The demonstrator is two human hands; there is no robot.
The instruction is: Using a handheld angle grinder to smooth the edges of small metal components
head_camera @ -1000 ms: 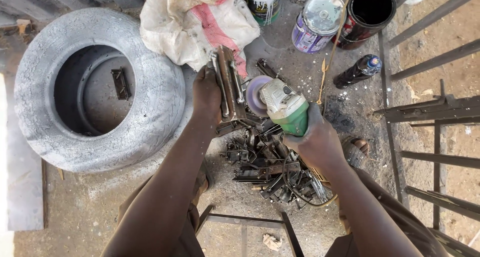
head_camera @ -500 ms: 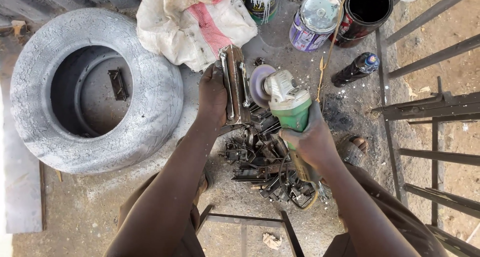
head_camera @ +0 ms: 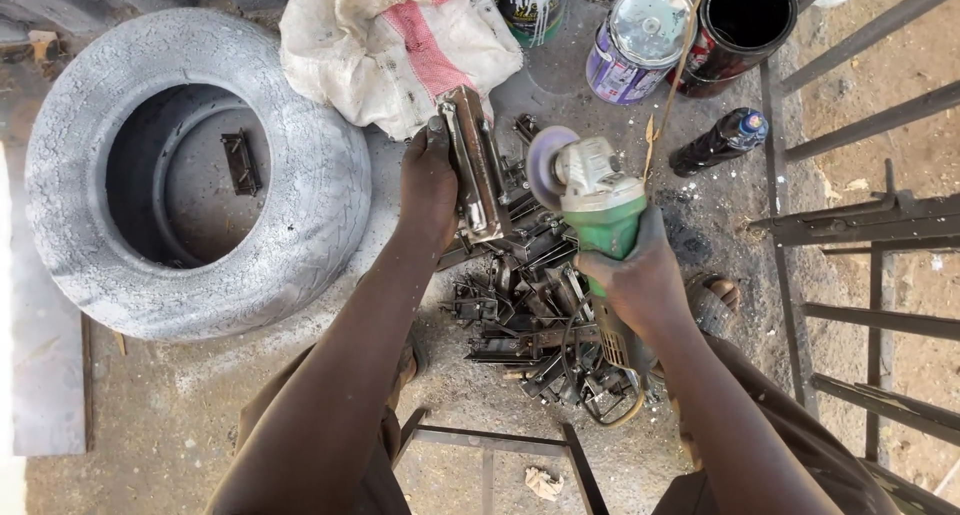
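Left hand (head_camera: 430, 180) grasps metal bracket (head_camera: 472, 165) upright above scrap pile (head_camera: 530, 315); right hand (head_camera: 640, 280) clenched round green grinder (head_camera: 590, 190), disc just beside bracket. Bracket likely stiff, heavy, sharp-edged; grip mid-length, clear of disc.

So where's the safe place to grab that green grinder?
Probably the green body of the angle grinder, from behind, as the right hand does. The round disc sits at the far front end, so a rear grip keeps fingers away from it. The left hand holds the metal piece.

Green angle grinder (head_camera: 598, 207) beside upright shiny metal bracket (head_camera: 473, 165), above scrap.
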